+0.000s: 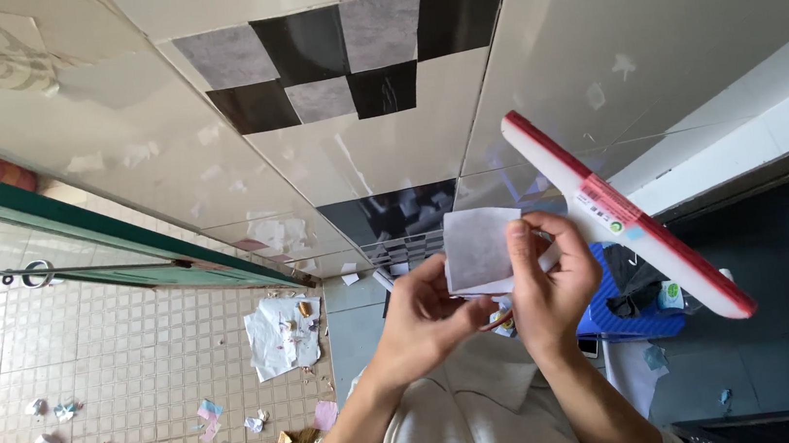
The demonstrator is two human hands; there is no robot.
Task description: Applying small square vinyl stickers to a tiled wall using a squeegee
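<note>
Nearest the lens, the left hand and right hand meet on a pale square sheet — both pinch its lower edge, fingers closed on it. The right hand also grips a white squeegee with red edge, slanting up-left to down-right beside the sheet. Behind the sheet — tiled wall; below-left of it, paper scraps on the floor.

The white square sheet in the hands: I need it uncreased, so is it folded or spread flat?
Spread flat: the white square sheet shows one smooth face, pinched by the left hand and right hand.
</note>
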